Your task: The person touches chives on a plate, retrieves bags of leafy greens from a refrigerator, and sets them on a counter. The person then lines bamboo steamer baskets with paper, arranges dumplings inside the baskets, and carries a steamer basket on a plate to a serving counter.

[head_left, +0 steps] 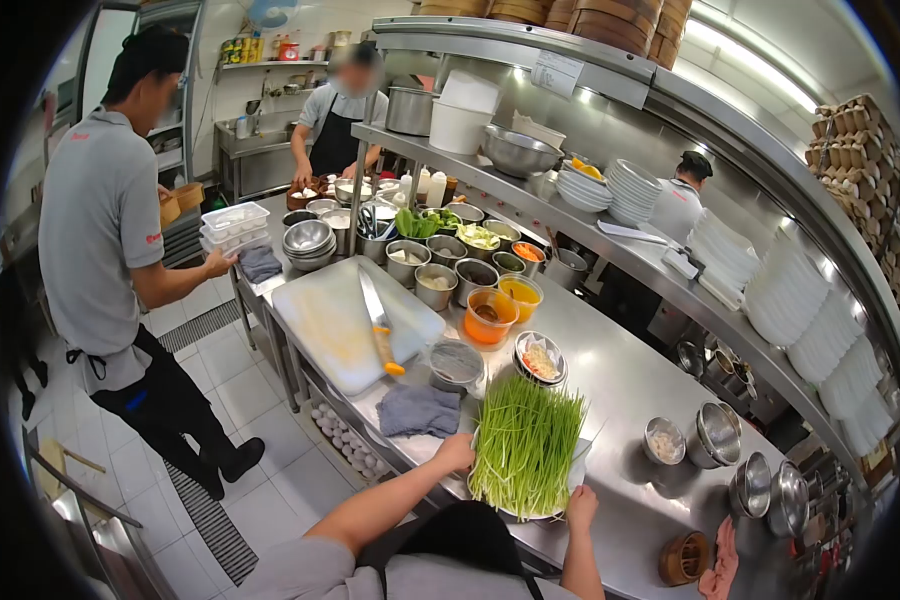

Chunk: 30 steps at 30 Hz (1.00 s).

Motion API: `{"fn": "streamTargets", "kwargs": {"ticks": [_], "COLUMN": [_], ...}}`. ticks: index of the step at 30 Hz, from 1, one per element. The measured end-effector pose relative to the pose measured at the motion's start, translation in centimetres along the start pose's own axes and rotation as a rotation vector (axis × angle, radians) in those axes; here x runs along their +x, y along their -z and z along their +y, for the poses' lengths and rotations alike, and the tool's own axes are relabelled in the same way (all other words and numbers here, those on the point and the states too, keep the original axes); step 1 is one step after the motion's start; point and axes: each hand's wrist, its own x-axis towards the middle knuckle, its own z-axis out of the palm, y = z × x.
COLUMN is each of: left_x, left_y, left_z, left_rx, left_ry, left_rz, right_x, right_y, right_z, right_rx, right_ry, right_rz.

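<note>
A thick heap of long green chives lies in front of me on a pale tray, which the chives mostly cover. My left hand is closed on the tray's left edge. At the lower right edge, my right hand is closed on the same tray. Just beyond my left hand lies a folded grey cloth. A round metal container and a bowl of pale and orange shreds stand behind the chives.
A white cutting board carries a knife with an orange handle. Several ingredient tins stand behind it. Metal bowls and a bamboo steamer are on the right. A co-worker stands left, holding stacked white containers.
</note>
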Motion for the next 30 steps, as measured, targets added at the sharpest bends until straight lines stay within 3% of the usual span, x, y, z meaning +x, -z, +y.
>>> {"fn": "streamTargets", "kwargs": {"ticks": [5,10,16,19,22,24,25,27,30], "left_x": [2.2,3.7,4.1,5.7,6.2,5.9,5.6,4.9,4.2], "left_y": [-0.1,-1.0,-0.8,-2.4,-3.5,-3.6,-3.2,-2.3,-1.5], "left_z": [0.6,0.4,0.2,-1.8,-2.8,-2.9,-2.7,-2.1,-1.1], "left_rx": [0.084,-0.020,-0.245,-0.287,-0.269,-0.598,-0.592,-0.960,-0.914], "left_ry": [-0.020,-0.042,0.091,-0.029,-0.110,0.052,0.052,0.208,0.225], "left_rz": [-0.002,-0.005,-0.117,-0.106,0.050,0.104,0.101,0.022,0.058], "right_x": [-1.2,-3.2,-3.9,-4.0,-3.8,-3.8,-4.0,-4.1,-4.1], "right_y": [-0.2,-0.2,-0.1,-0.2,-0.7,-1.0,-0.9,-0.7,-0.5], "right_z": [0.3,-0.4,-1.0,-1.0,-0.9,-0.5,-0.6,-0.9,-1.0], "right_rx": [-0.090,-0.086,-0.086,-0.107,-0.077,-0.083,-0.080,-0.070,-0.094], "right_ry": [-0.047,-0.142,-0.180,-0.138,-0.177,-0.188,-0.195,-0.182,-0.172], "right_rz": [0.015,0.061,0.088,0.127,0.142,0.158,0.159,0.163,0.152]}}
